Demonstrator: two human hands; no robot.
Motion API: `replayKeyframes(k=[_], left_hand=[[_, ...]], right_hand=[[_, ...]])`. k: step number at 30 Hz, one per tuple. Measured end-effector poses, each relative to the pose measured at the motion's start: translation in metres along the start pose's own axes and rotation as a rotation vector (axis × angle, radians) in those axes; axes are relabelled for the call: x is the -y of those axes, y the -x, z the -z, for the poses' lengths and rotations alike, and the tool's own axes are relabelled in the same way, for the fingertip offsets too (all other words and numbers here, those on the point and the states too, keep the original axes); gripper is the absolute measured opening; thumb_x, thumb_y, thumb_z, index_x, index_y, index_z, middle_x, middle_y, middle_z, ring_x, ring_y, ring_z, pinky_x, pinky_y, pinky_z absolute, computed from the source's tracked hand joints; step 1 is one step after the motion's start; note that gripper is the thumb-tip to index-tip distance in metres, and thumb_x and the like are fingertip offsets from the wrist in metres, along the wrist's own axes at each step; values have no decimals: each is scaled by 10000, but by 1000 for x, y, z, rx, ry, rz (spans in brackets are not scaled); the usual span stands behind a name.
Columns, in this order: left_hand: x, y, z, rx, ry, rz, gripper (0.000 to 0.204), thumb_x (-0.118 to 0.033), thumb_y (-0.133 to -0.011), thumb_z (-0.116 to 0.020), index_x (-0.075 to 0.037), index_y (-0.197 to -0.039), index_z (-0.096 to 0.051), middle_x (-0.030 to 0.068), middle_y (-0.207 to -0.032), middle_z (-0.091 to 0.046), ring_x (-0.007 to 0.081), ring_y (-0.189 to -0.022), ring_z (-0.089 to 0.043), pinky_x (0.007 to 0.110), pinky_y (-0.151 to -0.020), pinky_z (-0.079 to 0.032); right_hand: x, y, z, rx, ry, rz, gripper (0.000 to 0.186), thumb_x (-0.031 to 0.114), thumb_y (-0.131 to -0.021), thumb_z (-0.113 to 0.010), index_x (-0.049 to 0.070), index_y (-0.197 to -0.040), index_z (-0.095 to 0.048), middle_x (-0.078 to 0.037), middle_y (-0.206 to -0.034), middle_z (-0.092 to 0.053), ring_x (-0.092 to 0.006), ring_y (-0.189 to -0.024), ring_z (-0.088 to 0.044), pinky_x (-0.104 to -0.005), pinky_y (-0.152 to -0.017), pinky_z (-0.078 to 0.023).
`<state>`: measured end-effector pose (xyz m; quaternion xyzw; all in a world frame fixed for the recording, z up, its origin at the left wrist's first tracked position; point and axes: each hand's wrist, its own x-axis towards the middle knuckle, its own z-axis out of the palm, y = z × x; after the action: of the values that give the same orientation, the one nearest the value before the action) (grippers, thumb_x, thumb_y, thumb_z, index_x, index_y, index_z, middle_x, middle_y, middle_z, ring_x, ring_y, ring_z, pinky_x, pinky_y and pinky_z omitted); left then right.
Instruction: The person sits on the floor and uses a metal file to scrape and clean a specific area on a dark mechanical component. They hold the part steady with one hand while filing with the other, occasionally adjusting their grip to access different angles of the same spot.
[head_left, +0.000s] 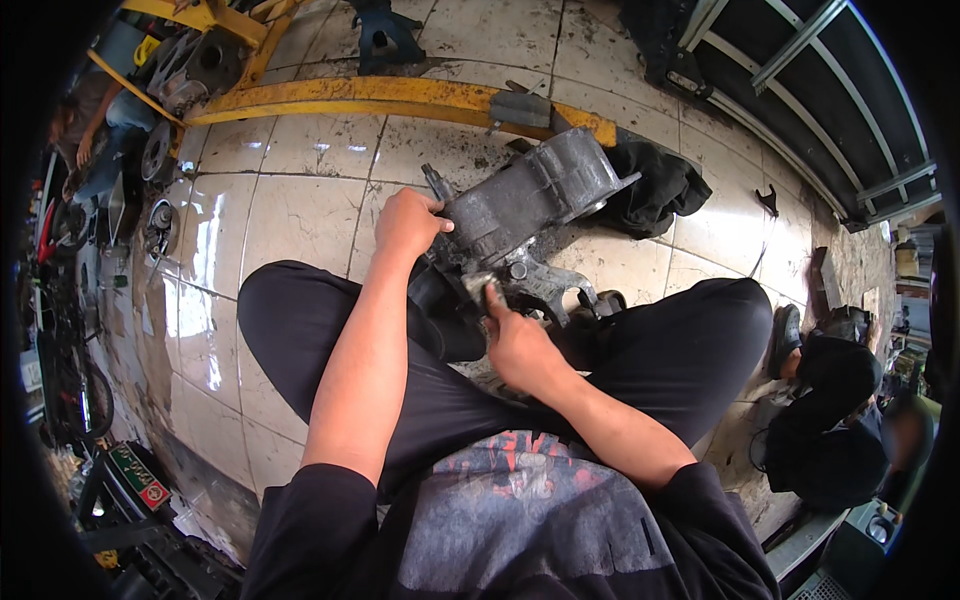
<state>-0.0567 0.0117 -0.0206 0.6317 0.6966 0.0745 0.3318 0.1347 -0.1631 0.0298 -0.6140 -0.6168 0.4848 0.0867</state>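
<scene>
Two bare hands on a grey metal casting at the centre of the frame

The left hand [405,228] is curled at the casting's left end, just left of the frame's centre, its thumb laid against the metal and the other fingers partly hidden behind the wrist and knuckles. The right hand [522,345], a little below centre, has its index finger stretched up to a small pale piece [480,287] on the casting's lower side; its other fingers are folded in, and whether they pinch that piece cannot be told.

The grey metal casting [525,200] lies tilted in the middle of the frame, its rounded, drum-like end toward the upper right and a bracketed part reaching down between the person's knees. A short stud [436,183] stands up just beside the left hand.

Right of the casting, a crumpled black cloth [660,190] lies on the stained tile floor [300,215]. Above runs a yellow metal beam [370,97], with a dark blue stand [388,40] beyond it at the top. A dark rack with pale bars [800,45] fills the upper right. A second person in dark clothes [830,420] sits at the lower right; another person [95,130] is at the upper left, beside metal parts.
</scene>
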Motion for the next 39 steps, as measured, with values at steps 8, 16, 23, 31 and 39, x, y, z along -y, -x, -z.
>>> replayKeyframes(k=[8,16,23,31,39], left_hand=[[-3,-1,1,26,-7,42,446,-251,-746,-935,-139,-1161,-819,195,-1105,-774,352,-1033,-750,457,-885,-581],[-10,3,4,15,6,50,445,-228,-717,-941,-135,-1138,-826,170,-1101,-782,347,-1040,-744,444,-890,-580],[-12,5,6,7,-13,78,436,-212,-707,-947,-142,-1121,-831,155,-1096,-785,341,-1044,-742,438,-899,-584],[-9,5,5,14,-9,77,429,-235,-707,-951,-156,-1113,-835,137,-1097,-787,338,-1045,-743,443,-899,-588],[-11,9,5,4,-14,41,455,-226,-715,-942,-110,-1137,-820,202,-1076,-771,357,-1022,-748,438,-897,-577]], right_hand=[[-5,-7,5,-28,177,-20,572,206,-1027,-528,34,-1568,-461,-333,-842,-708,-510,-801,-716,-595,-768,-577],[4,27,17,-58,79,-118,847,74,-926,-642,-206,-1533,-122,-373,-803,-663,-550,-794,-681,-610,-743,-535],[-30,9,10,-90,103,31,240,32,-953,-539,-151,-1077,-447,-403,-843,-646,-570,-839,-664,-597,-779,-540],[-23,8,-5,-63,-29,-131,253,88,-1008,-493,-104,-1174,-496,-411,-998,-647,-603,-978,-620,-623,-878,-488],[-17,1,2,7,-2,-192,265,97,-998,-503,-116,-1156,-493,-417,-1048,-653,-567,-1062,-642,-584,-932,-509]])
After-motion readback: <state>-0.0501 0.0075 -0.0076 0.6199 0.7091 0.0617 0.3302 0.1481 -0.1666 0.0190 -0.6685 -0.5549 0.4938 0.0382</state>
